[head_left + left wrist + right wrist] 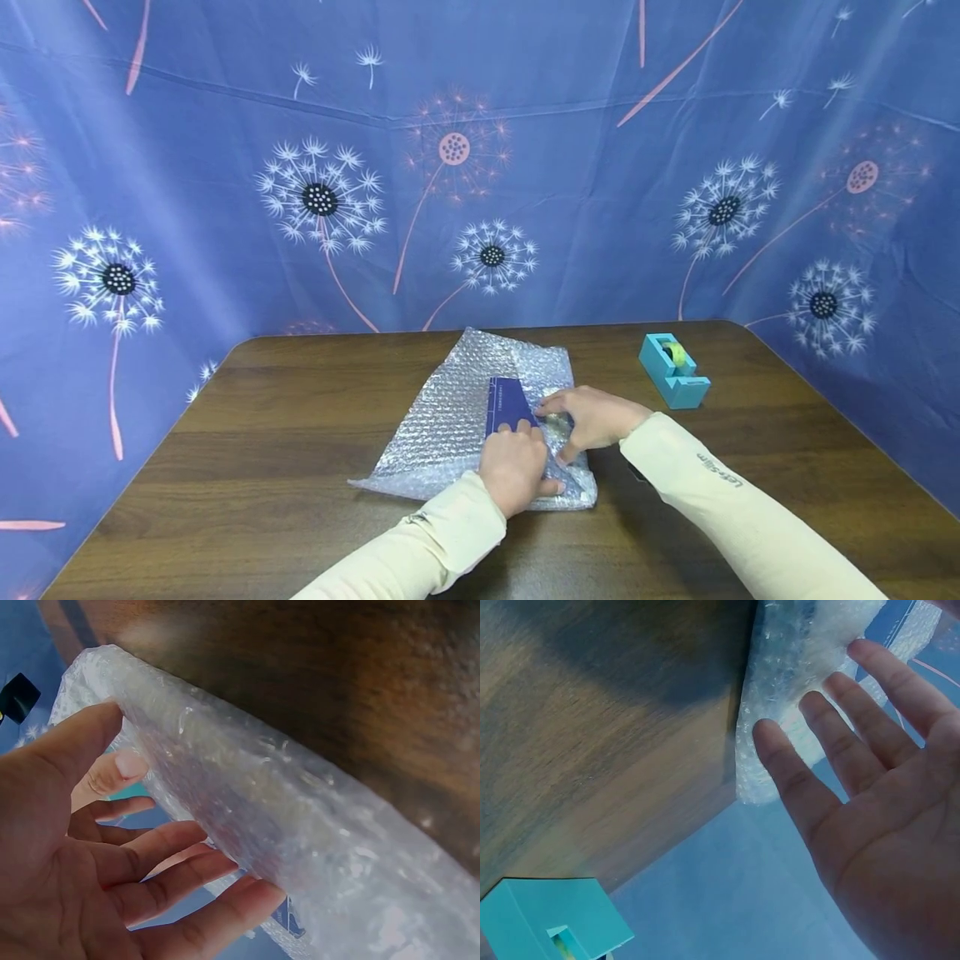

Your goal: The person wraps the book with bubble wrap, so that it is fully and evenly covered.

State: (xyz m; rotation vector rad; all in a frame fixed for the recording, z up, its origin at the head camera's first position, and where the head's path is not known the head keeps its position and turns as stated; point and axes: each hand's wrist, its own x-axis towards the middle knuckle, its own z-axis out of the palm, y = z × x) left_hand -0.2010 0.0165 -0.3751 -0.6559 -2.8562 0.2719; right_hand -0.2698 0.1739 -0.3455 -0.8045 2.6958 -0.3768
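Both wide: left grip (513, 468), right grip (596, 417) touching bubble wrap (442, 417) | left grip part-hides blue box (507, 404) | tape dispenser (686, 395) rightward, apart

The table (300, 400), dark brown and wood-grained, makes the clock face, twelve at its far edge. At two o'clock stands a turquoise dispenser (667, 372) with a roll of yellow-green tape (675, 353) in it. A blue cloth (570, 50) hangs beyond twelve and runs round to nine and three, printed with dandelions (319, 198) (white with dark centres, others pink), a large white one at eleven.
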